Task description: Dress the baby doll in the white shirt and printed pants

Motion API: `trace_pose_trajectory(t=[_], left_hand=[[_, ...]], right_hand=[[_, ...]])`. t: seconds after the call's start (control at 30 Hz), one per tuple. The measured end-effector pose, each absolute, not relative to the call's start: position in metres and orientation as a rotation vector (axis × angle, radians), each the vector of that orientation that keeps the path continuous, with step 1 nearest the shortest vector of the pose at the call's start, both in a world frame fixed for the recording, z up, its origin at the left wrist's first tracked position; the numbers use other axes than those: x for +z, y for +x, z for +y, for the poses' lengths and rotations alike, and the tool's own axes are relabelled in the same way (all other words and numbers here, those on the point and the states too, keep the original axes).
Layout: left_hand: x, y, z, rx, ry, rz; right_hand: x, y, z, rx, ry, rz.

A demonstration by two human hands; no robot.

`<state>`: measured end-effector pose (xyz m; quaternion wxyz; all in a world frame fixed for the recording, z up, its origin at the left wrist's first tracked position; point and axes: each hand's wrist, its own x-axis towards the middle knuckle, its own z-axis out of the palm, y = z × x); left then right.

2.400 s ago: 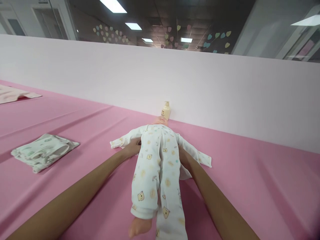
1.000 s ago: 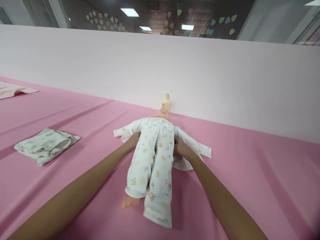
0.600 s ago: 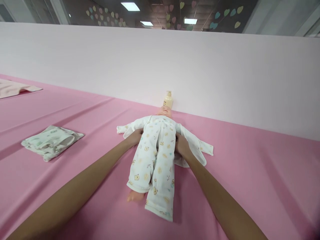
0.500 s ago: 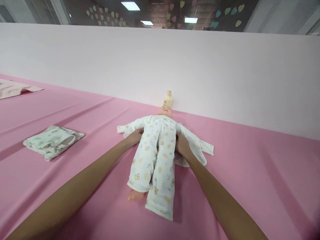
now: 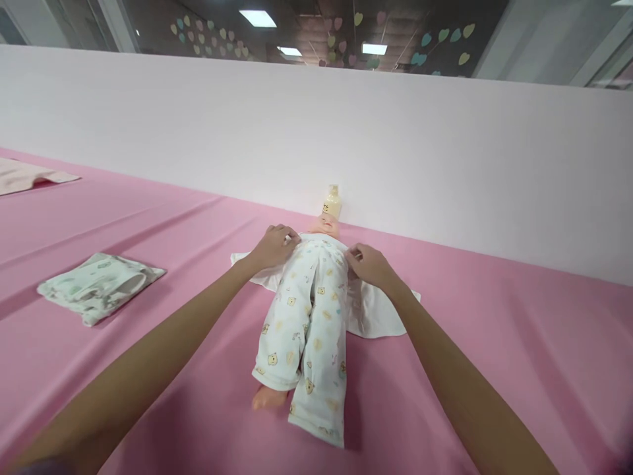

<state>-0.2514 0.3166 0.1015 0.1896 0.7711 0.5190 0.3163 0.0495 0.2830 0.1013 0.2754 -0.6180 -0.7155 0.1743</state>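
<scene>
A baby doll (image 5: pixel 326 226) lies on its back on the pink table cover (image 5: pixel 494 343), head toward the wall, in white printed trousers (image 5: pixel 304 326). One bare foot (image 5: pixel 267 398) sticks out at the near end. A white top (image 5: pixel 376 310) lies spread open under its body. My left hand (image 5: pixel 271 246) is closed on the top's left edge by the doll's chest. My right hand (image 5: pixel 368 265) pinches the top's right edge at the other side of the chest.
A cream pump bottle (image 5: pixel 332 201) stands against the pale wall panel (image 5: pixel 445 152) just behind the doll's head. A folded printed garment (image 5: pixel 99 285) lies to the left. Another pale pink cloth (image 5: pixel 24 177) lies at the far left edge.
Both hands have left the doll's waist and moved up to its chest, where they hold the open top's edges. The doll's legs, lifted earlier, now lie flat.
</scene>
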Motion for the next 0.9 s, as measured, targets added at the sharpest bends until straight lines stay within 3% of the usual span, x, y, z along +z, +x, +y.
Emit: trace_pose_trajectory(t=[0.17,0.33,0.53,0.73,0.9], left_hand=[[0.124,-0.256,0.345,0.422,2.186,1.242],[0.113,-0.257,0.362,0.395,2.139,1.231],[0.086,-0.239,0.366,0.764,1.930,1.358],[0.078,-0.250,0.338,0.974,2.222,1.289],[0.066,-0.285,0.329,0.800,2.603,1.222]], right_hand=[[0.121,0.043,0.331,0.640,-1.368,-2.166],[0.107,0.039,0.353,0.948,-1.364,-1.993],[0.086,0.034,0.356,0.794,-1.544,-1.775],[0.088,0.043,0.312,0.222,-1.371,-1.943],[0.079,0.064,0.277,0.396,-1.350,-2.057]])
